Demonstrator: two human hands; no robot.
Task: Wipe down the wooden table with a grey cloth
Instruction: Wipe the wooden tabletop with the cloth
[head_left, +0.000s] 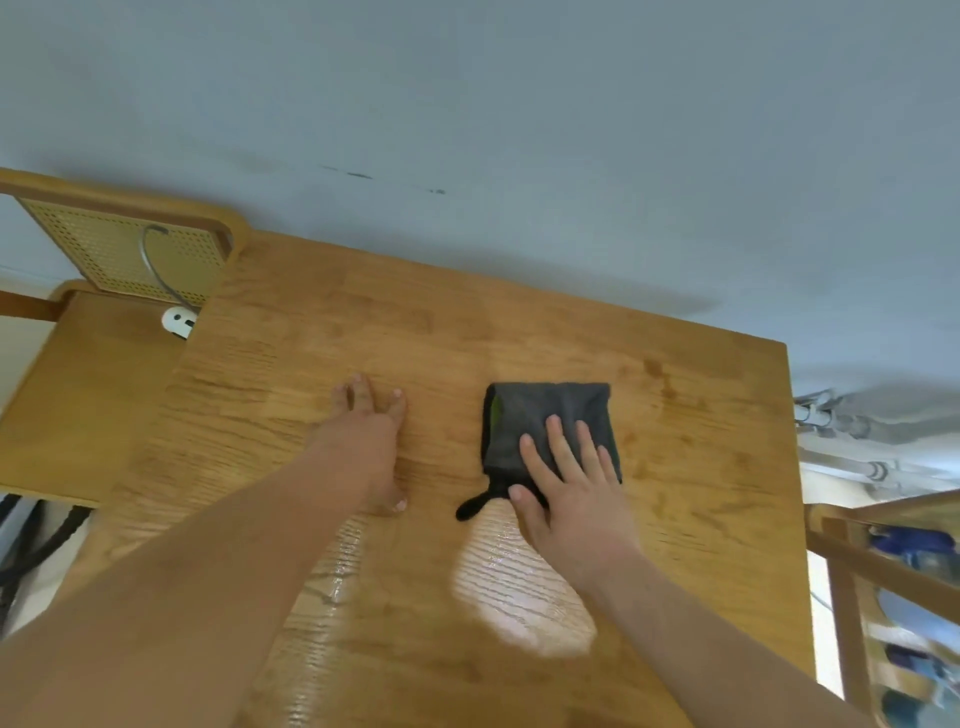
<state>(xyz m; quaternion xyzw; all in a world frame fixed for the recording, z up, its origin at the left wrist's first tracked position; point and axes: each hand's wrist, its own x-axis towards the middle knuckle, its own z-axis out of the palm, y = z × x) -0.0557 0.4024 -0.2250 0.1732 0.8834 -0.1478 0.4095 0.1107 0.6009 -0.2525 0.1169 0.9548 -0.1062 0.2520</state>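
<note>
Where the wooden table (701, 519) shines wet near its front, the right hand (571, 493) is laid flat, fingers straight; the left hand (371, 441) is spread open mid-table. Under the right fingers, right of the table's middle, the grey cloth (545, 410) is seen: dark, folded square, black loop (475, 506) trailing.

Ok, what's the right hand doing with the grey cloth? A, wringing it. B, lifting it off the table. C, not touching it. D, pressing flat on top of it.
D: the right hand lies with straight fingers flat on the grey cloth, which rests on the wooden table; the left hand is on bare wood beside it.
</note>
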